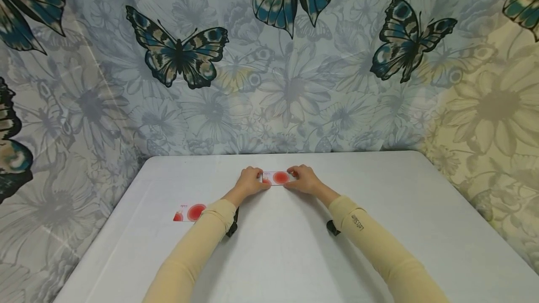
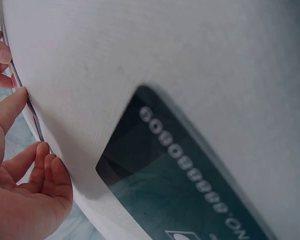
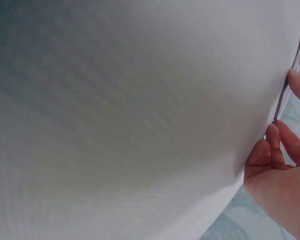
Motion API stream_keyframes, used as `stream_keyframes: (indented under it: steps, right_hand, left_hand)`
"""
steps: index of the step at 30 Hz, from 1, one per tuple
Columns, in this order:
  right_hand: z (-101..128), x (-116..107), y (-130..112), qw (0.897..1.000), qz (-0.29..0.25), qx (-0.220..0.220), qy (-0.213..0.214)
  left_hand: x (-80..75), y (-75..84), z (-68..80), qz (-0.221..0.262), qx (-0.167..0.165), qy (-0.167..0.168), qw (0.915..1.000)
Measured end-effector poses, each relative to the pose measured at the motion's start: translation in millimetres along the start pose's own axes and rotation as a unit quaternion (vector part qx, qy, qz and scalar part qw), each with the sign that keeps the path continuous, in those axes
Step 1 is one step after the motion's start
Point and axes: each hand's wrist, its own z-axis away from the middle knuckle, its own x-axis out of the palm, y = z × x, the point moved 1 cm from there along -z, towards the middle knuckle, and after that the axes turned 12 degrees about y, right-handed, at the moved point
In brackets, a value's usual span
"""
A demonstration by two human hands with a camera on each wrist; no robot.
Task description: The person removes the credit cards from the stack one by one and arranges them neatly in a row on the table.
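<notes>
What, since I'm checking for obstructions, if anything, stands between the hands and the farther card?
Nothing visible: the left hand and right hand grip the farther card at opposite ends. The other card lies off to the left.

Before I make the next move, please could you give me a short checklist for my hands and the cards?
1. Left hand grips the left end of the far card: ok.
2. Right hand grips its right end: ok.
3. Red circle on far card faces up: ok.
4. Near card fully visible: not ok; left sleeve hides its right end.
5. Far card pressed flat on table: cannot tell.
</notes>
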Motion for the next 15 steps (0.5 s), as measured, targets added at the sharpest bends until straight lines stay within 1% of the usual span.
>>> stream_keyframes:
  steps: [8, 15]
  right_hand:
    - [2.3, 2.4, 2.4, 1.000, -0.003, -0.017, 0.007]
    - [2.1, 1.9, -0.1, 0.999, -0.004, -0.033, 0.014]
  left_hand:
    - [2.1, -0.7, 1.6, 0.000, 0.004, 0.000, 1.0000]
    - [2.8, -3.0, -0.3, -0.003, 0.003, 0.006, 1.0000]
